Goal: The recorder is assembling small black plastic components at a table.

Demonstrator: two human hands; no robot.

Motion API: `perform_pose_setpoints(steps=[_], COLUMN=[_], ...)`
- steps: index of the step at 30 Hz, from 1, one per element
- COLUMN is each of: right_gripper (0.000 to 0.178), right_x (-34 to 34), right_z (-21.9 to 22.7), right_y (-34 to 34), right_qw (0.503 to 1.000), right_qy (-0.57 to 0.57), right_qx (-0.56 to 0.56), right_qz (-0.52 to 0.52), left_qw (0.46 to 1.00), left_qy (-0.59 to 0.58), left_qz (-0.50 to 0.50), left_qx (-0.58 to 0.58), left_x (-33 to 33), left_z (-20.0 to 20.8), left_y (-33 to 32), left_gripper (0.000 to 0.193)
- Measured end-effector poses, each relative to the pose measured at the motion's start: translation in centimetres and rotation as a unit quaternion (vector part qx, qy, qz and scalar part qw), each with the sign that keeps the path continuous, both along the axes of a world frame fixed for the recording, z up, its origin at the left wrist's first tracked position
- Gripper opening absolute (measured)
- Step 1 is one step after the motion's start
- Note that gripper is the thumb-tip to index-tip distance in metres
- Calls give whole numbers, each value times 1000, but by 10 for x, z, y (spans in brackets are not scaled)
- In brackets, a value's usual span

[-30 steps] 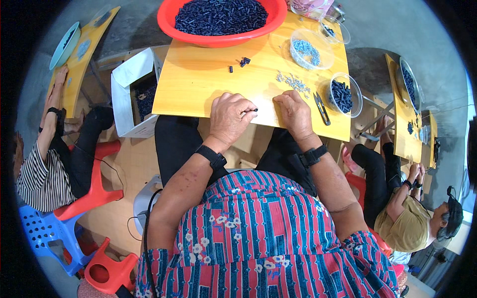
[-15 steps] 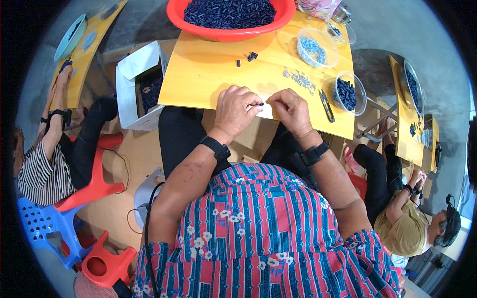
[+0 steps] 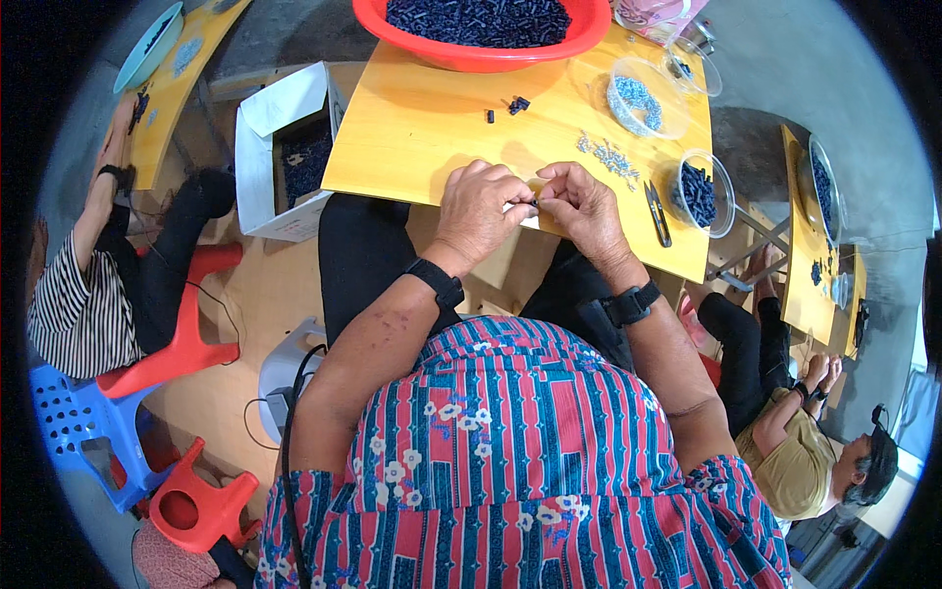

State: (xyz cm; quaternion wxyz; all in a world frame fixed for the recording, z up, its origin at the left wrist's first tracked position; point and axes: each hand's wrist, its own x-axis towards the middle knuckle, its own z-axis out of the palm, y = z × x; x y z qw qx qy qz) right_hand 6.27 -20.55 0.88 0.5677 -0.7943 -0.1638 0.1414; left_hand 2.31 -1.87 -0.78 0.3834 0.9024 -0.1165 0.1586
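Note:
At the table's near edge, my left hand point(image 3: 481, 210) pinches a small black tube-like piece point(image 3: 531, 204) between thumb and fingertips. My right hand point(image 3: 583, 208) meets it there, its thumb and forefinger closed at the piece's right end. Whatever else those right fingers hold is too small to make out. Several loose dark pieces point(image 3: 518, 104) lie farther back on the yellow table point(image 3: 417, 133). Small silvery parts point(image 3: 610, 159) are scattered beyond my right hand. To their right lie black-handled thread snips point(image 3: 657, 214) beside a clear bowl point(image 3: 728, 196) of dark pieces.
A red basin point(image 3: 481, 62) heaped with dark pieces stands at the back. Another clear tub point(image 3: 672, 118) holds silvery parts. An open white box point(image 3: 257, 177) is left of the table. People sit at other tables on both sides; red stools point(image 3: 201, 501) stand lower left.
My right hand has moved in to the left hand, so its fingertips now meet the black piece. The whole view has shifted slightly.

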Motion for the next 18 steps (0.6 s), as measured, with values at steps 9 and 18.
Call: perform_pose_setpoints(steps=[9, 18], right_gripper=[31, 32], right_x=[2, -6], right_z=[16, 48], right_y=[7, 26], right_qw=[990, 877], right_qy=[-77, -326], right_qx=[-115, -316], right_qz=[15, 156], left_qw=[1000, 999], left_qy=[9, 40], left_qz=[-5, 24], left_qx=[3, -7], left_x=[-2, 0], left_z=[1, 2], left_y=[0, -2], left_gripper=[14, 18])
